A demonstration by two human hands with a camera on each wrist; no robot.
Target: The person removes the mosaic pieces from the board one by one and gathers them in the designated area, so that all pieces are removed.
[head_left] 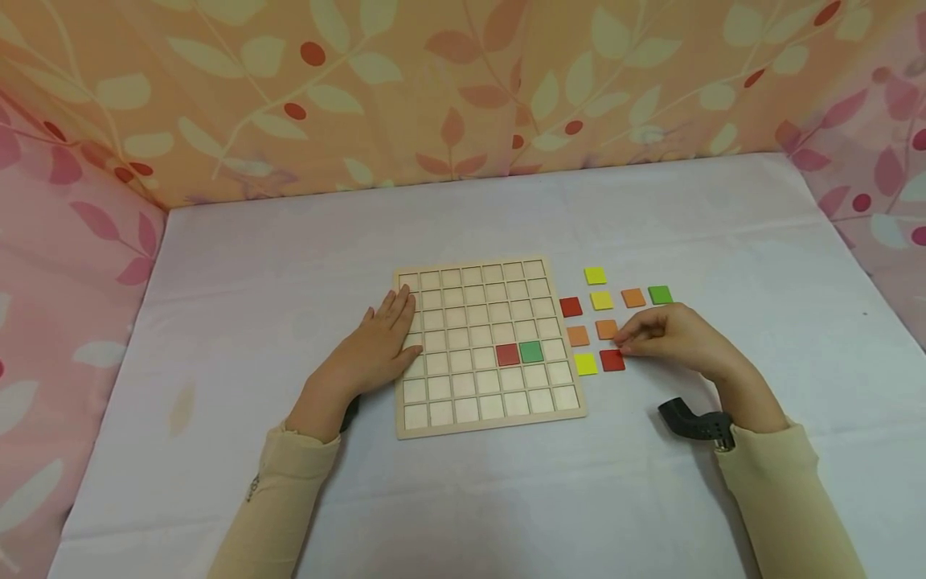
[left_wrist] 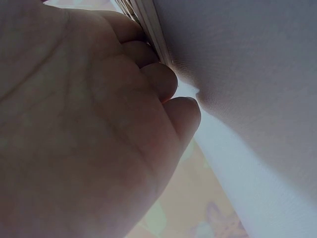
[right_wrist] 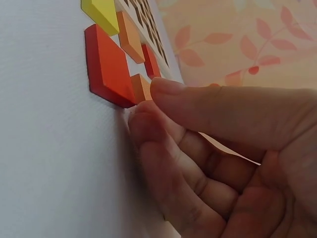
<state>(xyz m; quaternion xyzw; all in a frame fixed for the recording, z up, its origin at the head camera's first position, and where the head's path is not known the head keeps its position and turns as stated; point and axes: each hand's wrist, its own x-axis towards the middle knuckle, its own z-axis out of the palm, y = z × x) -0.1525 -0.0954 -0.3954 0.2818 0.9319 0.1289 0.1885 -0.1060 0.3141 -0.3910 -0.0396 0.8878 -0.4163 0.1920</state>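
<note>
A wooden grid board [head_left: 492, 423] lies on the white cloth, with a red tile [head_left: 507, 355] and a green tile [head_left: 531, 351] side by side in its squares. My left hand [head_left: 376, 342] rests on the board's left edge, fingers extended; the left wrist view shows the palm [left_wrist: 89, 134] and fingertips at that edge. My right hand [head_left: 676, 338] is beside the loose tiles on the right. Its thumb and forefinger are slightly apart, right at the corner of a loose red tile [head_left: 612, 360], also seen in the right wrist view [right_wrist: 106, 67].
Right of the board lie another red tile [head_left: 571, 307], several yellow tiles [head_left: 595, 276], several orange tiles [head_left: 633, 298] and a green tile [head_left: 660, 295]. A black wrist mount [head_left: 694, 422] juts from the right sleeve. Patterned curtains [head_left: 448, 96] border the table.
</note>
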